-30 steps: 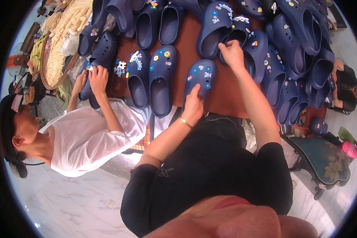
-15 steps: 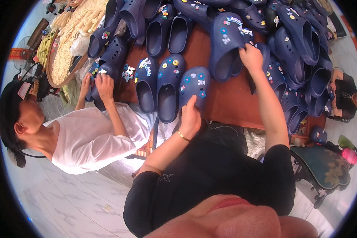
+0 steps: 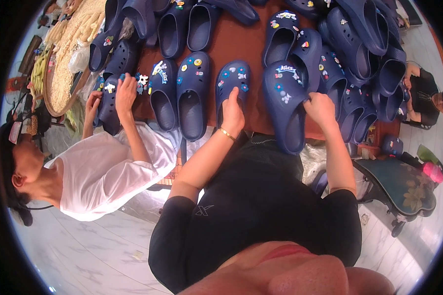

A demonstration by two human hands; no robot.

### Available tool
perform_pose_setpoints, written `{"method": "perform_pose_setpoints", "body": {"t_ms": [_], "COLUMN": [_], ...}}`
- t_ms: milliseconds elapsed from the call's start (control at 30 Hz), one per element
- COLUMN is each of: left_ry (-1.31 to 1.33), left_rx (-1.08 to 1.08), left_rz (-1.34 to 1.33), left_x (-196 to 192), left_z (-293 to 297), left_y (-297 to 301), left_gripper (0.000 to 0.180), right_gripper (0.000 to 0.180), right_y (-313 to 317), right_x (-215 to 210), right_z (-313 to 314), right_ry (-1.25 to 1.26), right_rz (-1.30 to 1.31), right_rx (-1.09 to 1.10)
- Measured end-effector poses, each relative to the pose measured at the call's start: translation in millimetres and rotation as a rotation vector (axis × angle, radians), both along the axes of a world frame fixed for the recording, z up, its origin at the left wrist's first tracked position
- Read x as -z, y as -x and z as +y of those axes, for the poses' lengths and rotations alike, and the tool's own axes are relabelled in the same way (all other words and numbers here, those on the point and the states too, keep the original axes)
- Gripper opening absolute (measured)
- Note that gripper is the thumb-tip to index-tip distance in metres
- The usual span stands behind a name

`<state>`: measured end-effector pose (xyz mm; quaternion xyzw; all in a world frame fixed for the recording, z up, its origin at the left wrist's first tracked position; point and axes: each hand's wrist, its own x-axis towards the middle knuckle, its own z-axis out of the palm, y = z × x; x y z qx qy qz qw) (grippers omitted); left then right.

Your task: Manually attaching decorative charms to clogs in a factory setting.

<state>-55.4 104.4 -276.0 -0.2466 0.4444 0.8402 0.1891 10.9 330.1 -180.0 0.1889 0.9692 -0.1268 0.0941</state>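
Observation:
My left hand (image 3: 234, 111) grips a navy clog (image 3: 231, 81) with small charms on its toe, the thumb on top and the other fingers hidden beneath. With my right hand (image 3: 322, 109) I pinch the edge of another navy clog (image 3: 285, 105), which carries blue, pink and white charms and overhangs the table's near edge. Two more charmed clogs (image 3: 192, 98) lie side by side just left of my left hand. Beyond my right hand a clog (image 3: 280, 37) rests toe-away beside another clog (image 3: 307, 51).
A brown-covered table (image 3: 248, 42) holds several navy clogs, piled high at the right. On the left, a person in a white shirt (image 3: 110, 169) handles a clog (image 3: 108, 101). A round basket of pale kernels (image 3: 66, 73) stands far left. A dark stool (image 3: 403, 189) sits right.
My right hand has drawn its clog toward me, over the table's near edge. My left hand keeps its clog, a little lower and left in view.

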Motion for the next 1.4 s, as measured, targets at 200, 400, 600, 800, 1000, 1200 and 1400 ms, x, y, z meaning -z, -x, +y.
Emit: {"method": "perform_pose_setpoints", "body": {"t_ms": [200,400,600,800,1000,1200,1400], "left_ry": [-0.033,-0.023,0.015,-0.065,0.079,0.361,0.447], "left_rx": [0.012,0.167,0.199,0.436,0.515,0.500,0.466], "left_rz": [0.018,0.029,0.014,0.106,0.187,0.343,0.412], "left_x": [-10.6,5.8,-2.6,-6.1,8.1,36.7,26.4], "left_z": [2.5,-6.4,-2.0,7.4,13.4,10.0,11.6], "left_y": [-7.6,-32.1,-43.1,-32.4,-23.4,-25.3,-21.7], "left_gripper": [0.022,0.019,0.022,0.034,0.053,0.046,0.042], "right_gripper": [0.028,0.037,0.044,0.035,0.030,0.031,0.034], "right_y": [20.5,126.6,190.3,185.4,216.2,264.6,271.6], "right_x": [-4.2,0.3,37.5,73.3,88.2,65.4,85.7], "right_z": [-0.8,-5.8,-27.0,-10.9,6.5,17.4,9.6], "right_ry": [0.086,0.135,0.206,0.426,0.263,0.426,0.421], "right_rz": [0.145,0.309,0.175,0.054,0.646,-0.047,0.027], "right_rx": [0.049,0.114,0.114,0.007,0.173,0.368,0.313]}}
